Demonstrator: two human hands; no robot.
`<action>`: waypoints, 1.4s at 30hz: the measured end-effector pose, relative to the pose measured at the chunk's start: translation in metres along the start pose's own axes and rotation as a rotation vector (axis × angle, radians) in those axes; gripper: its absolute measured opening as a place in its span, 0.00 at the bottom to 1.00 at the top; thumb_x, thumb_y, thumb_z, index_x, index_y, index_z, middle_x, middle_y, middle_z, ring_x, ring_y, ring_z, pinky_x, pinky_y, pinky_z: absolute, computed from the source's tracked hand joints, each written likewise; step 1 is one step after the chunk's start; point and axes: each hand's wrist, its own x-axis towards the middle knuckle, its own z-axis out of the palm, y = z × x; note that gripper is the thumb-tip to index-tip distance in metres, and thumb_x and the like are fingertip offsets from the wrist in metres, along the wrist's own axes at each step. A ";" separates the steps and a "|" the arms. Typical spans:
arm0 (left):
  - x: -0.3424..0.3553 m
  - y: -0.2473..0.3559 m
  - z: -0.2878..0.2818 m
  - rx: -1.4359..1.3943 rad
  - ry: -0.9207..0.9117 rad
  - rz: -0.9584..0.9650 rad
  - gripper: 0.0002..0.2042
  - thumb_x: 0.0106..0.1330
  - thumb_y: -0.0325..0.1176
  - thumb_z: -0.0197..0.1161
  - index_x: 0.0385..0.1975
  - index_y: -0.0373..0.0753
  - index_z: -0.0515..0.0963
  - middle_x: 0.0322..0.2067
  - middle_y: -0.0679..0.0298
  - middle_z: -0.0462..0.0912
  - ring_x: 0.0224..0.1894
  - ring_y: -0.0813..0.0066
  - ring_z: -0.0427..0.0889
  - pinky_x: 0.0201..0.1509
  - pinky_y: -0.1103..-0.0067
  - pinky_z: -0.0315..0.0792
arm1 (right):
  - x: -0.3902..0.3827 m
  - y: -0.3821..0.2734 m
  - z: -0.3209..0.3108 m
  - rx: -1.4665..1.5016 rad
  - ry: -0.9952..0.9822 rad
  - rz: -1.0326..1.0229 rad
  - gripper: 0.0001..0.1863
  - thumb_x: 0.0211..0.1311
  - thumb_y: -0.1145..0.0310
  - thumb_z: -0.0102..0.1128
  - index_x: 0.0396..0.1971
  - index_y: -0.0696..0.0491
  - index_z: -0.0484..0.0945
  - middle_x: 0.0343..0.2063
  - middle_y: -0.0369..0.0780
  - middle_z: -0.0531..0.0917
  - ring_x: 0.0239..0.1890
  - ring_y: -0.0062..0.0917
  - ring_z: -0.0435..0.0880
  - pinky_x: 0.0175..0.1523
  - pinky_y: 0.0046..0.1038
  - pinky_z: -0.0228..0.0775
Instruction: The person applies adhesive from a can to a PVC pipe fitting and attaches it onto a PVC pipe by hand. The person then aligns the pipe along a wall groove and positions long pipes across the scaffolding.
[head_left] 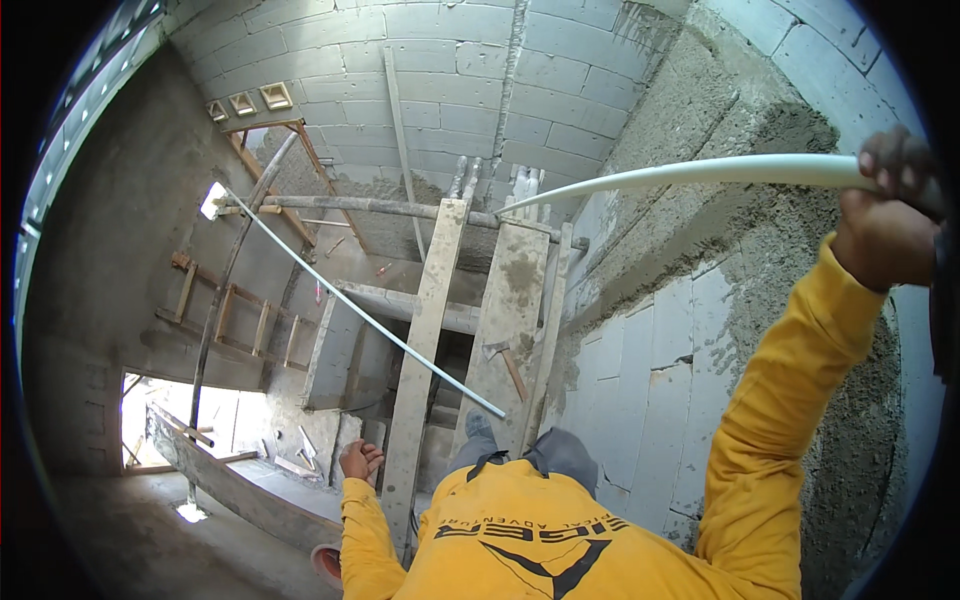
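My right hand (pixel 890 205), raised at the far right, is closed around a pale plastic pipe (pixel 690 173). The pipe stretches leftward in front of the wall, its far end near the top of the planks. Low at the left, my left hand (pixel 362 461) hangs beside a long narrow plank (pixel 425 340) with loosely curled fingers and nothing visible in them. A thin white pole (pixel 370 318) slants across the middle, with a bright white block-like shape (pixel 213 200) at its upper end. On the wider board (pixel 505 290) lies a wooden-handled tool with a grey metal head (pixel 513 373).
My foot (pixel 479 425) stands on the wider board, high above the floor. Openings drop away beside the planks. A horizontal scaffold pole (pixel 370 206) crosses beyond them. A rough, partly plastered block wall (pixel 640 390) rises close on the right. A wooden ladder-like frame (pixel 240 322) is at left.
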 end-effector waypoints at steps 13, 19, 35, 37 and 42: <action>0.002 -0.120 -0.068 -0.183 0.156 -0.313 0.14 0.73 0.40 0.52 0.45 0.34 0.71 0.27 0.56 0.78 0.27 0.60 0.82 0.32 0.62 0.84 | -0.015 0.143 0.028 0.276 -0.098 0.173 0.20 0.70 0.56 0.40 0.31 0.57 0.73 0.15 0.37 0.70 0.11 0.21 0.65 0.18 0.26 0.65; -0.001 -0.121 -0.028 -0.197 0.408 -0.286 0.18 0.71 0.39 0.53 0.53 0.31 0.70 0.31 0.55 0.79 0.29 0.59 0.83 0.38 0.59 0.84 | -0.042 0.249 0.066 0.257 -0.045 0.249 0.19 0.68 0.56 0.41 0.31 0.57 0.71 0.15 0.37 0.68 0.12 0.21 0.64 0.18 0.26 0.65; 0.058 0.151 0.371 0.195 0.168 -0.029 0.12 0.75 0.38 0.55 0.42 0.33 0.74 0.31 0.59 0.80 0.28 0.70 0.84 0.26 0.76 0.83 | -0.057 0.653 0.159 0.397 -0.160 0.436 0.17 0.70 0.59 0.44 0.42 0.60 0.72 0.19 0.39 0.71 0.15 0.20 0.68 0.22 0.25 0.68; 0.063 0.188 0.410 0.188 0.170 0.017 0.12 0.75 0.39 0.55 0.40 0.34 0.74 0.30 0.60 0.80 0.26 0.71 0.83 0.25 0.76 0.83 | -0.050 0.687 0.172 0.373 -0.168 0.428 0.17 0.71 0.59 0.45 0.43 0.60 0.71 0.20 0.39 0.71 0.15 0.20 0.68 0.23 0.25 0.68; 0.066 0.209 0.457 0.144 0.180 0.081 0.12 0.75 0.39 0.55 0.41 0.34 0.74 0.30 0.60 0.80 0.24 0.72 0.82 0.23 0.76 0.82 | -0.037 0.742 0.181 0.371 -0.183 0.449 0.18 0.73 0.58 0.45 0.44 0.60 0.71 0.20 0.38 0.71 0.16 0.18 0.68 0.23 0.23 0.68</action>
